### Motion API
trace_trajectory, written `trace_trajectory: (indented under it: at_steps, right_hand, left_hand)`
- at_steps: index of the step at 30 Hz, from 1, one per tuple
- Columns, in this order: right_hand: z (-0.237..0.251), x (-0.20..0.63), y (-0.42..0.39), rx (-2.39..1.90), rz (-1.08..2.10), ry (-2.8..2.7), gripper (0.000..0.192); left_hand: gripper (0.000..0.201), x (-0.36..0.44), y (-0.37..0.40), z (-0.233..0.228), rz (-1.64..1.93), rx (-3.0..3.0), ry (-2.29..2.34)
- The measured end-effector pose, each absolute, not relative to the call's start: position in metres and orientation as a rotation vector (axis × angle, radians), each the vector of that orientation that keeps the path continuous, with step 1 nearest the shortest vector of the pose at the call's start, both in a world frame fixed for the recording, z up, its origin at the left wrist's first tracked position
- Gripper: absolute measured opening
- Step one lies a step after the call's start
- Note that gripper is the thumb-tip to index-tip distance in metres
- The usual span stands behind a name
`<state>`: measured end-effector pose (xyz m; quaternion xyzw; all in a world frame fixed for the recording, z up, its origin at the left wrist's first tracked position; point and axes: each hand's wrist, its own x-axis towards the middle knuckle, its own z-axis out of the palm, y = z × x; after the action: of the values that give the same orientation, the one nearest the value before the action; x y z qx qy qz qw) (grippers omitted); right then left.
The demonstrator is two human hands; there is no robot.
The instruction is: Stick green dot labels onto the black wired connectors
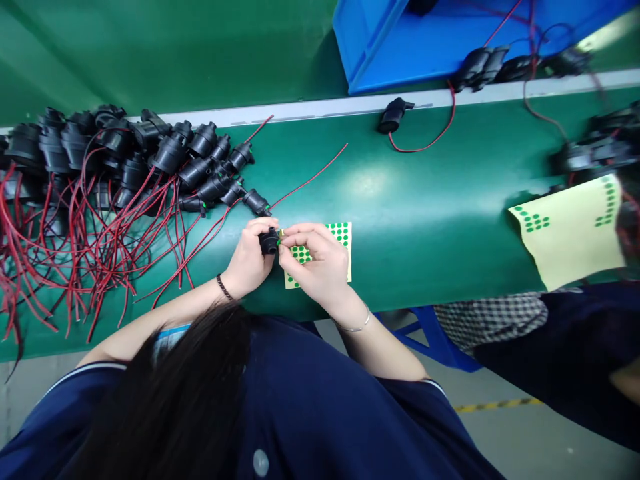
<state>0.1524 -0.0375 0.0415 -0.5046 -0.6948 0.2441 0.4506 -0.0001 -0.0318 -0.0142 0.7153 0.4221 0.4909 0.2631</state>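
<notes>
Along the left part of the green belt [425,220] lies a heap of black plug sockets [125,157] with red and black lead wires [90,253] trailing toward the near edge — small moulded plastic bodies, by the look of them light and rigid, with thin, floppy leads that would tangle readily.

Near the middle of the near edge, the left hand [247,260] is closed around one black socket [269,241], thumb and fingers gripping its body and holding it just above the belt. The body looks like the sound place to take hold: hard, ribbed enough not to slip, while the wires would only bend and drag.

The right hand [317,260] touches the socket's end with fingertips pinched together; a speck of green shows there, though whether it is a sticker between the fingers I cannot tell. Under this hand lies a yellow sheet of green dot stickers [343,233] — thin, flimsy paper, and the dots probably need a fingernail's edge to lift.

Further right, a single socket [393,115] rests by the far edge below a blue bin [380,47]. At the right end, a second sticker sheet [570,233] lies before another person's sleeve [575,333].
</notes>
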Motion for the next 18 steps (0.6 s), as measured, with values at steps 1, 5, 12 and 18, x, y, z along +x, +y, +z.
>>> trace_trajectory:
  at_steps: [1, 5, 12, 18]
  right_hand:
    - [0.0416, 0.1525, -0.0374, -1.246, 0.609, -1.718, 0.01]
    - [0.0428, 0.1531, -0.0371, -1.229, 0.639, -1.71, 0.009]
    - [0.0418, 0.154, -0.0372, -1.232, 0.782, -1.645, 0.01]
    - [0.041, 0.1529, -0.0379, -1.206, 0.666, -1.699, 0.011]
  left_hand:
    - [0.032, -0.0002, -0.0314, -0.0148, 1.339, 1.945, 1.137]
    - [0.033, -0.0001, -0.0295, -0.0178, 1.406, 1.971, 1.105]
    - [0.035, -0.0011, -0.0278, -0.0197, 1.424, 2.013, 1.077]
    - [0.034, -0.0008, -0.0274, -0.0223, 1.42, 2.043, 1.069]
